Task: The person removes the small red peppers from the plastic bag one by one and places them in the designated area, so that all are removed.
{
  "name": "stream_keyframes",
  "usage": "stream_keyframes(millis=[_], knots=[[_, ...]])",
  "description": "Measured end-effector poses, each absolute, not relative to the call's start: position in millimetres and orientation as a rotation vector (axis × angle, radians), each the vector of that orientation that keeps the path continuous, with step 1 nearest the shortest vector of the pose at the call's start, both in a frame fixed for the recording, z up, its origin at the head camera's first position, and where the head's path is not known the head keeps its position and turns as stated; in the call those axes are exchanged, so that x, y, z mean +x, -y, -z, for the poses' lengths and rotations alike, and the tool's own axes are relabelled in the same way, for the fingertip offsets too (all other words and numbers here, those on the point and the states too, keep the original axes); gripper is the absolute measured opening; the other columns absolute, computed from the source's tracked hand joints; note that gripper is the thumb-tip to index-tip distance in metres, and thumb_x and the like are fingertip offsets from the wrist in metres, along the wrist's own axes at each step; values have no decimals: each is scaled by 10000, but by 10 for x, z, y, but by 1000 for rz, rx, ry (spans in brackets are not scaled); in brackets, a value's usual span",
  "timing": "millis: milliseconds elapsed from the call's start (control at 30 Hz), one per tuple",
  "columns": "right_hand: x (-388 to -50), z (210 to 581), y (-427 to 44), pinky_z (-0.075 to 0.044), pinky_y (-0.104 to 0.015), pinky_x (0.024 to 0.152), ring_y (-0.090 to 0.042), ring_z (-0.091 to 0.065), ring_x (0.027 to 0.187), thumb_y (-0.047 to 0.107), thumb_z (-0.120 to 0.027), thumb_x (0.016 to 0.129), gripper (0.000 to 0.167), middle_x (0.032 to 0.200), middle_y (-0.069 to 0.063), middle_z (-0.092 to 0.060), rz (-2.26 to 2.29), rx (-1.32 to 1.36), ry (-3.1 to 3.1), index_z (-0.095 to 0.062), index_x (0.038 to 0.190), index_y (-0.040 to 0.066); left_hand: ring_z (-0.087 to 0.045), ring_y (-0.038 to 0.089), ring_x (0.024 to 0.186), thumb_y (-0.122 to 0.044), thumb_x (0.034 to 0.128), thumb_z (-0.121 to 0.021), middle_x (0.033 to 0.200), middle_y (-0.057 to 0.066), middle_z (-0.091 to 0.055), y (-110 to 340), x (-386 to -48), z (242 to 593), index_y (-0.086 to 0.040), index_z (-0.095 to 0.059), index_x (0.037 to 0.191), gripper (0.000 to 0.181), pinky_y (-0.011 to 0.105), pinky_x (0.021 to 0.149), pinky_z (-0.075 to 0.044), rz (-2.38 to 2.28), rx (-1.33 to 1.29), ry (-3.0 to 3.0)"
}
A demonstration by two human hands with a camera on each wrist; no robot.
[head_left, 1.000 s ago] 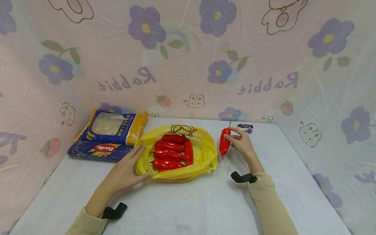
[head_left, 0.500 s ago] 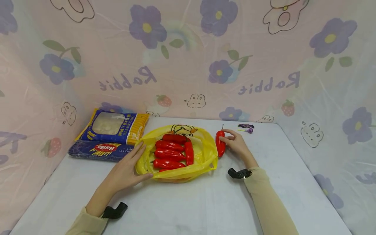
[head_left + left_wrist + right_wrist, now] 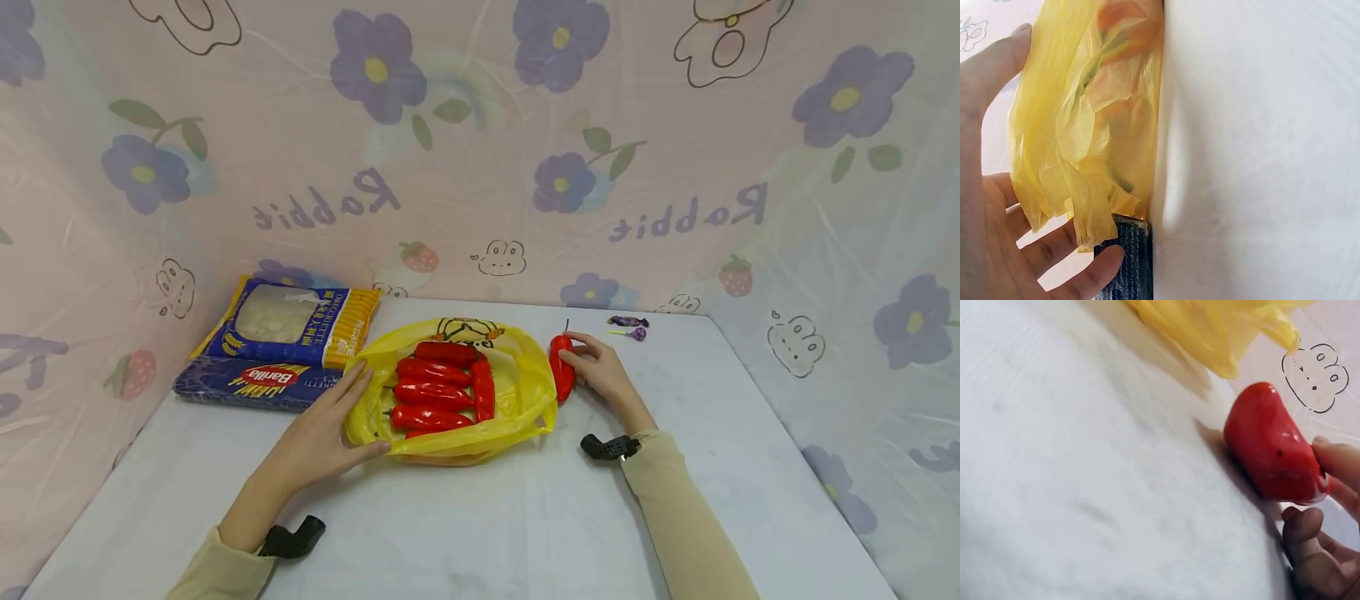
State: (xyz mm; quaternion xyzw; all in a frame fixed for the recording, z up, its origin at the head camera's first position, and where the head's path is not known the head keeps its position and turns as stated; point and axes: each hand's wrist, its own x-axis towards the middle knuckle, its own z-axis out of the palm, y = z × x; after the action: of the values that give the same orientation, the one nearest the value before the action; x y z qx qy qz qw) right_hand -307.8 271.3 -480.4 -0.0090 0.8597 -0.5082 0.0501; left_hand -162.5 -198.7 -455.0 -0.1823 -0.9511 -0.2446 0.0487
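Observation:
In the head view, an opened-out yellow plastic bag [image 3: 525,379] lies mid-table with several glossy red chili peppers [image 3: 433,395] inside, mostly side by side and one crosswise. My left hand [image 3: 318,437], thumb and fingers spread, touches the bag's left side; the left wrist view shows the yellow film [image 3: 1041,125] between thumb and fingers. Just right of the bag, my right hand [image 3: 606,377] pinches another red chili pepper [image 3: 561,371] by its side, stem pointing away. Low over the table is that pepper [image 3: 1269,447] in the right wrist view; whether it touches the surface I cannot tell.
Left of the bag lie a blue-and-yellow orecchiette pack [image 3: 277,321] and a dark blue Barilla spaghetti pack [image 3: 247,387]. At the back right are a purple wrapped candy [image 3: 628,322] and a purple lollipop [image 3: 637,333]. A patterned curtain [image 3: 480,167] encloses the table's back and sides.
My right hand has moved slightly left with the pepper, from a gap beside the bag to close against its right edge. The left hand stays where it was.

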Motion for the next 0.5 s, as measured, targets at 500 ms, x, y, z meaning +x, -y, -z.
stream_keyframes(millis=[500], knots=[[-3046,4815,-2693,-563,-232,641,-273,-612,949,423,-779,968,663,1417,-227,-617,1480,-86,-2710,-547,1548,200,-339,479,1543,-697,851,-770,1761,145,-228,1990,-1640,4570,-34,-339,1654,1127,677,1179,-389,730,-565,2892]])
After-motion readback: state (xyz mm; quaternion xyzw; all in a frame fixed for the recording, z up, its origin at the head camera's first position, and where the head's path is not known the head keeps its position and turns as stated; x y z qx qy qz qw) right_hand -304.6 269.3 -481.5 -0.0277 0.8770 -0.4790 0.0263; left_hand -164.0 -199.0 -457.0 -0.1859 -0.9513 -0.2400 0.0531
